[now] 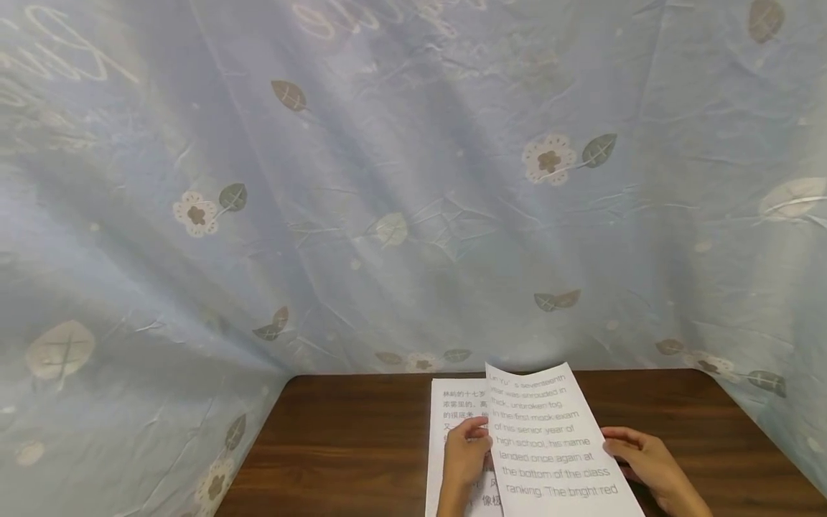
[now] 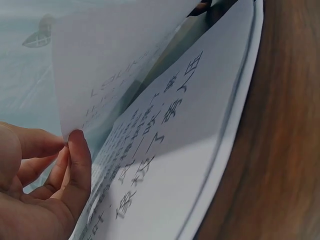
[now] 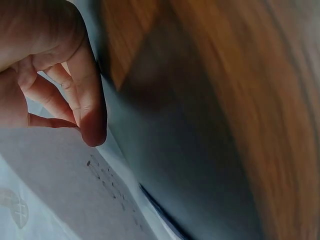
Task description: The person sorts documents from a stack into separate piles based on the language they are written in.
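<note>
Clearly, the sheet (image 1: 549, 441) was between the two hands, its long axis running near to far with the far end slanting left. The left hand (image 1: 466, 451) pinched its left edge and the right hand (image 1: 649, 459) pinched its right edge, at about the same depth. Under it and to the left, the stack (image 1: 460, 403) lay on the table (image 1: 336, 445), its right part hidden from above. A gap showed between sheet and stack; whether their near ends touched could not be told. Of the two, the left hand was nearer the stack.
</note>
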The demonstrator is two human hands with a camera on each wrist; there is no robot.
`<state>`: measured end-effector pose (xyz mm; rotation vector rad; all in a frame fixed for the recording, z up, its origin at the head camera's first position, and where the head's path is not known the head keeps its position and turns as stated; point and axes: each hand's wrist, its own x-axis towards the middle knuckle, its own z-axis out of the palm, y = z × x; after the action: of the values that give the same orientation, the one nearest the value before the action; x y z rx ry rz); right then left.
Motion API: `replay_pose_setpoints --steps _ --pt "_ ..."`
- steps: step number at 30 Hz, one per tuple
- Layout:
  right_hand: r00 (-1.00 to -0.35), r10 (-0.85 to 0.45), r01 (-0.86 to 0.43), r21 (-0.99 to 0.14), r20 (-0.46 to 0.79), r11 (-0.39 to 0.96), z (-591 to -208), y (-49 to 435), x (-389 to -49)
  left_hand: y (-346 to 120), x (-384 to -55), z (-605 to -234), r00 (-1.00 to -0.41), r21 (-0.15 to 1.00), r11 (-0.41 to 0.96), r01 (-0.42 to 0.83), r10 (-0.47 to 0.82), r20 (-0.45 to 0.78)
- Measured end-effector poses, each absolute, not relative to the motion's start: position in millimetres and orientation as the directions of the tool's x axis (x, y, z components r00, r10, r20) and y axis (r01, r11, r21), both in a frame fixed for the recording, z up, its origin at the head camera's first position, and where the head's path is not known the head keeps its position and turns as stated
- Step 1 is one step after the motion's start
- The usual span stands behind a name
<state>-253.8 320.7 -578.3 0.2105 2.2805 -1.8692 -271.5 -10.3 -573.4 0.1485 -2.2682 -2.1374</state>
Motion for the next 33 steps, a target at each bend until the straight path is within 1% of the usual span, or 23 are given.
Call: replay_pose_setpoints --steps 6,11,16,23,33 --pt "-0.970 -0.005 0.237 -0.952 -0.243 0.195 -580.8 336.1 -253.4 4.7 -269.7 -572.4 -0.995 0.995 0.074 -0.063 -0.083 -0.057" --pt "-0.964 0.025 0.264 -0.939 -0.265 0.220 -580.7 347.3 -250.4 14.5 -268.2 -578.6 -0.997 0.996 0.066 -0.061 -0.062 -0.056" --pt "-0.959 0.053 0.282 -0.931 -0.277 0.231 -578.5 355.4 -248.3 21.3 -265.8 -582.3 -0.999 0.999 0.049 -0.015 -0.033 -0.013" --pt "-0.957 0.056 0.288 -0.923 -0.283 0.254 -578.7 368.6 -246.9 38.1 -259.6 -572.9 -0.997 0.997 0.053 -0.062 -0.039 -0.060" --pt "-0.949 0.044 0.312 -0.906 -0.313 0.286 -578.4 393.3 -241.4 58.4 -256.2 -574.5 -0.997 0.995 0.072 -0.064 -0.037 -0.062"
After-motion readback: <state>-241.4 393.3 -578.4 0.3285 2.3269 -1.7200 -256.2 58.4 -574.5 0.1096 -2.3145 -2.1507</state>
